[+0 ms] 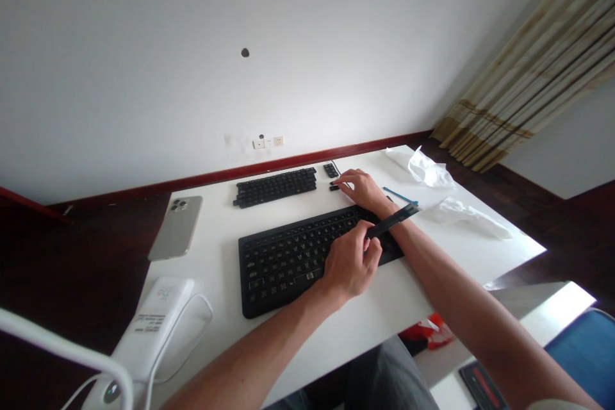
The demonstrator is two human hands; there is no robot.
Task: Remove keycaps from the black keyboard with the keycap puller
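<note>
A black keyboard (pixel 283 262) with its switches bare of keycaps lies on the white table. My left hand (pixel 353 259) rests over its right half, the fingers closed round a slim, flat black tool (pixel 391 221) that points up to the right. Beyond it, my right hand (pixel 362 191) reaches across the keyboard's far right corner, fingertips pinched at a small black keycap (pixel 334 187) on the table. Rows of loose black keycaps (pixel 276 187) are laid out behind the keyboard. A smaller block of keycaps (pixel 330 170) sits to their right. My right forearm passes behind the tool's far end.
A phone (pixel 177 227) lies at the table's left. Nearer stands a white device (pixel 156 327) with a cable. On the right are crumpled white plastic bags (pixel 425 168) and a thin blue stick (pixel 400 196). A wall (pixel 192 64) rises behind the table.
</note>
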